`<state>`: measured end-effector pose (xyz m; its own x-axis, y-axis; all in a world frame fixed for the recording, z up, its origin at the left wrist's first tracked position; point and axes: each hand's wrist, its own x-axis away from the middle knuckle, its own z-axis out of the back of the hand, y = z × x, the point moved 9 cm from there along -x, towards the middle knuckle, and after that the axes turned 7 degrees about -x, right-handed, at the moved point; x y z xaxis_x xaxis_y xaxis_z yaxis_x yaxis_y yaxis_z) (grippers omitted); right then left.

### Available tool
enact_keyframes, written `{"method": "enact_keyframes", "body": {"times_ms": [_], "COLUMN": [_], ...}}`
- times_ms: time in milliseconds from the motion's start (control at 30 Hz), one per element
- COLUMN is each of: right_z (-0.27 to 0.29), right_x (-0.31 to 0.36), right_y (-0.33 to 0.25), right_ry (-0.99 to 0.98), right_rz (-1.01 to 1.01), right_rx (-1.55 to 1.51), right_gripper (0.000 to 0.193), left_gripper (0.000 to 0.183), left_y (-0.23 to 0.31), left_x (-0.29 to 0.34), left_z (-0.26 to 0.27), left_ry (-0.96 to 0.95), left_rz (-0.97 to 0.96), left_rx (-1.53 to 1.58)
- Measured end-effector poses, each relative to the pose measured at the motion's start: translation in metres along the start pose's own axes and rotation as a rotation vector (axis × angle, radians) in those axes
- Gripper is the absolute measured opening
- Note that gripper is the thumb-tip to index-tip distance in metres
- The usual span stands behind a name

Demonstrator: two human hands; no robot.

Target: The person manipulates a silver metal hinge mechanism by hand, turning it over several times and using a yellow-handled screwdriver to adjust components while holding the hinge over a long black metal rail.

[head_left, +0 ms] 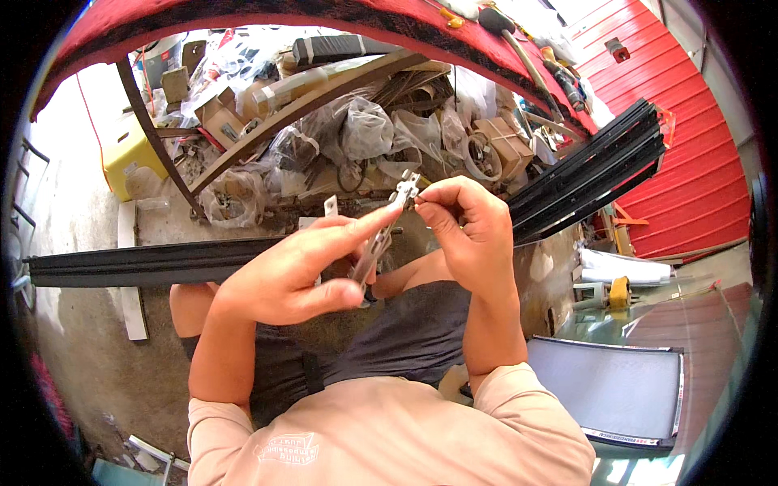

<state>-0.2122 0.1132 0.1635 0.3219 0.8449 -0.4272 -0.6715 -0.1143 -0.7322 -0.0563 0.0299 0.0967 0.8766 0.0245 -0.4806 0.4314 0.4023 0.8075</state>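
Observation:
A slim silvery metal fitting [405, 189], jointed like a hinge at its top end, slants up between my hands. My left hand [279, 271] holds it from the left; the index finger lies along it, the thumb stands apart, and the other fingers are mostly hidden behind. At the upper end, my right hand [472, 231] pinches the fitting between thumb and index finger. A small pale metal bracket [331, 206] shows just beyond my left hand. Behind my left wrist a long black profile [154, 264] runs off to the left.
A bundle of black profiles [592, 174] lies slanted at the right. Ahead stands a red-covered bench [267, 18] with plastic bags and boxes under it. A yellow stool [136, 154] stands left, a framed mesh panel [608, 385] lies lower right, and a red corrugated panel [673, 105] is beyond.

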Motion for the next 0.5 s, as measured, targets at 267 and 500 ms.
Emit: {"method": "enact_keyframes", "body": {"times_ms": [267, 500], "right_z": [0.014, 0.011], "right_x": [0.014, 0.026], "right_y": [0.015, 0.042], "right_ry": [0.087, 0.080], "right_rz": [-0.108, -0.252], "right_rx": [-0.141, -0.313], "right_gripper": [0.009, 0.010], "left_gripper": [0.052, 0.023], "left_y": [0.004, -0.005], "left_x": [-0.028, -0.050], "left_z": [0.013, 0.021], "left_ry": [0.203, 0.353], "left_rz": [0.123, 0.120], "left_rx": [-0.354, -0.534]}}
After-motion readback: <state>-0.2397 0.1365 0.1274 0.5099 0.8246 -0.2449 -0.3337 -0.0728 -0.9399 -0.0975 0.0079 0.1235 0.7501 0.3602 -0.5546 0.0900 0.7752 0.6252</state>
